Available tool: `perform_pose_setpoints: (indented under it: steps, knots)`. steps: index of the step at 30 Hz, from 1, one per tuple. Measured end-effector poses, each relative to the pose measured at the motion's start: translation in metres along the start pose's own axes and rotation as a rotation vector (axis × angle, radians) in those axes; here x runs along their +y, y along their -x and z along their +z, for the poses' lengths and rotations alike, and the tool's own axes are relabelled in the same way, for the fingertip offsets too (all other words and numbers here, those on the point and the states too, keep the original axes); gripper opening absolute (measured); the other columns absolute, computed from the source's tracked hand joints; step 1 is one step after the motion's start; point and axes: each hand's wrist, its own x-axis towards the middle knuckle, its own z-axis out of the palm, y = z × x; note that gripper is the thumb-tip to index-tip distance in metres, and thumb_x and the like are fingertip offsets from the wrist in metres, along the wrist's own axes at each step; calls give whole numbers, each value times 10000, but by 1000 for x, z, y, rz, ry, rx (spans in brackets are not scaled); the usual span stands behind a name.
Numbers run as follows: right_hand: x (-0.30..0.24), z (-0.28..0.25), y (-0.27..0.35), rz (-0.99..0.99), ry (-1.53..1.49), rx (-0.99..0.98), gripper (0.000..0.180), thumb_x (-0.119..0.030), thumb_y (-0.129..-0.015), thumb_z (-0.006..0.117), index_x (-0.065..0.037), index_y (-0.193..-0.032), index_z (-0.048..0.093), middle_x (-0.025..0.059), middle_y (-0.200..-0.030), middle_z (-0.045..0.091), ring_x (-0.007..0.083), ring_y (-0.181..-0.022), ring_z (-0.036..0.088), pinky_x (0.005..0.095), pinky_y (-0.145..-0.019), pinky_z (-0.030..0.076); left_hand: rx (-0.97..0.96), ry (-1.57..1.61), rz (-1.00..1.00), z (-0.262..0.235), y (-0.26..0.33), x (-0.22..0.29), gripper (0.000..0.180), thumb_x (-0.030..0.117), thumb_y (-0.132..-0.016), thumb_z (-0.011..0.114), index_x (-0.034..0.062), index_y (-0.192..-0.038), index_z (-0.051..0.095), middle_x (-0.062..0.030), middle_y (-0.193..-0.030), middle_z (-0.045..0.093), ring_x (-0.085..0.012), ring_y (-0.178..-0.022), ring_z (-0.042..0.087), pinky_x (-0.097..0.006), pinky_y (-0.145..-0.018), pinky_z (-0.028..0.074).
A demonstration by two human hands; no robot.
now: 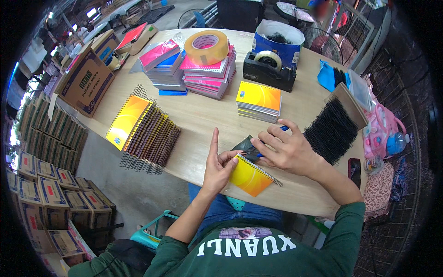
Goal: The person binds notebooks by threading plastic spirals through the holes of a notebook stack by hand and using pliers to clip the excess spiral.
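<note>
Orange spiral notebook (249, 176) in left hand (216, 168); right hand (286, 150) grips pliers (249, 150).

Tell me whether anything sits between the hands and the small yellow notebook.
Nothing does. The left hand already grips the yellow notebook at its corner, and the right hand presses a dark tool against its wire binding.

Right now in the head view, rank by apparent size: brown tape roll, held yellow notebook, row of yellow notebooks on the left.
1. Row of yellow notebooks
2. Held yellow notebook and brown tape roll: similar; the notebook is nearer the camera, so unranked.
</note>
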Motion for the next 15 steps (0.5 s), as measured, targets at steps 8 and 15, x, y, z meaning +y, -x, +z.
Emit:
perform_pose_setpoints:
  steps: [8,15]
  knots:
    - [-3,0,-2,-132,135,34,257,-206,-848,600,-73,-1051,685,22,-981,636,149,-1013,598,393,-970,416,28,-107,6,2,-2,3,998,-67,-888,627,123,-1576,-71,-194,-1062,704,-167,-943,683,-280,-845,536]
    - [-9,2,1,286,-366,-311,265,-251,-851,654,-41,-1004,706,93,-845,643,237,-825,657,386,-728,515,96,-252,139,-1,1,-3,992,-41,-889,636,101,-1572,-69,-164,-1031,716,-169,-911,699,-280,-825,543]
